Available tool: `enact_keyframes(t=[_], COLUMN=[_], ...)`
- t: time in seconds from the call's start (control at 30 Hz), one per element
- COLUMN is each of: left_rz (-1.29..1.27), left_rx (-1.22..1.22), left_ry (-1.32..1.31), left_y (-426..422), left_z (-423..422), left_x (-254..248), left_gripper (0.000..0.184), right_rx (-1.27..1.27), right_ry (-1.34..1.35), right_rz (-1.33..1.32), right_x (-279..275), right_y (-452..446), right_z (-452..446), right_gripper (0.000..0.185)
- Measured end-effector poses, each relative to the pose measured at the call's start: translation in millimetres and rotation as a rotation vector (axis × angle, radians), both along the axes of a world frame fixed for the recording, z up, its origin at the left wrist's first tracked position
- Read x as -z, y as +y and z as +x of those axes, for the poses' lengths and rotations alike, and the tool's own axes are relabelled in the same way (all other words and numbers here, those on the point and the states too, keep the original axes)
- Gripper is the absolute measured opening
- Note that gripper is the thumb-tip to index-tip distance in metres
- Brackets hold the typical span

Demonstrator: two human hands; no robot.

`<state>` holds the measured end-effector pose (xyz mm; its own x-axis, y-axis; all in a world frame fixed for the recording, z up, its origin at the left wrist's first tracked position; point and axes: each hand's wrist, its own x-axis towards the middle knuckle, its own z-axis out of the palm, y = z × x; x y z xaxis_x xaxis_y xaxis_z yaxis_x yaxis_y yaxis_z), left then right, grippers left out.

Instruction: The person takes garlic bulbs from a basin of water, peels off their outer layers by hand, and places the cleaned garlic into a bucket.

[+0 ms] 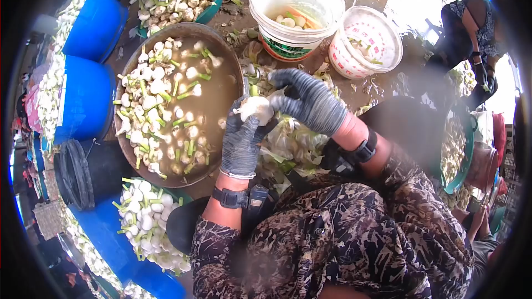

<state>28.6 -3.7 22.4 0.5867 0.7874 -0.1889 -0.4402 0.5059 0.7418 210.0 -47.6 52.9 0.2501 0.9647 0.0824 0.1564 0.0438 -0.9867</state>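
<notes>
My left hand [239, 147], in a grey striped glove, is closed around a white garlic bulb [256, 110] with a short green stem stub pointing up. A narrow grey strip stands beside the stem; I cannot make out what it is. To the right of the bulb, my right hand [313, 99], gloved alike, has its fingers curved and spread apart, the thumb close to the bulb. Left of my hands, a wide round basin [125, 61] of murky water holds many stemmed garlic bulbs [158, 86]. Pale peeled skins [293, 144] lie heaped below my hands.
A white bucket [296, 27] with pale bulbs inside and a smaller white pail [354, 66] stand beyond my hands. Blue tubs [86, 99] and a black bucket [91, 171] line the left. More garlic [147, 218] lies near my left elbow. Another person [471, 33] is at the right.
</notes>
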Motion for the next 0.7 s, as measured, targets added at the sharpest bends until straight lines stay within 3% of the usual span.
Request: enact_keyframes(t=[0.1, 0.2, 0.3, 0.33, 0.37, 0.43, 0.57, 0.63, 0.67, 0.7], left_rz=[-0.041, -0.163, -0.256, -0.271, -0.269, -0.274, -0.390, -0.080, -0.079, 0.046], left_rx=[0.031, 0.121, 0.129, 0.142, 0.137, 0.201, 0.191, 0.271, 0.262, 0.282], left_ry=[-0.036, -0.116, -0.217, -0.179, -0.179, -0.240, -0.238, -0.082, -0.080, 0.115], left_y=[1, 1, 0, 3, 5, 6, -4, -2, 1, 4], left_z=[-3, -15, -18, -19, -19, -18, -7, -7, -11, -13], left_x=[7, 8, -6, -7, -6, -5, -9, 1, 5, 6], left_gripper=[0.046, 0.052, 0.055, 0.058, 0.058, 0.056, 0.052, 0.050, 0.050, 0.049], right_rx=[-0.012, 0.142, 0.358, 0.395, 0.390, 0.162, -0.060, -0.101, -0.051, -0.060], right_ry=[0.011, 0.175, -0.401, -0.618, -0.617, -0.727, -0.812, -0.752, -0.770, -0.767], right_rz=[-0.145, -0.221, -0.107, -0.014, -0.011, 0.362, 0.309, 0.224, 0.304, 0.306], right_x=[10, 20, 69, 32, 11, -13, -12, -6, -5, -4], right_y=[-1, 10, 20, 11, 8, 3, -10, -11, -9, -8], right_z=[-6, 13, 59, 50, 41, 24, 2, -2, -4, -6], right_gripper=[0.021, 0.014, 0.017, 0.018, 0.018, 0.019, 0.020, 0.017, 0.014, 0.014])
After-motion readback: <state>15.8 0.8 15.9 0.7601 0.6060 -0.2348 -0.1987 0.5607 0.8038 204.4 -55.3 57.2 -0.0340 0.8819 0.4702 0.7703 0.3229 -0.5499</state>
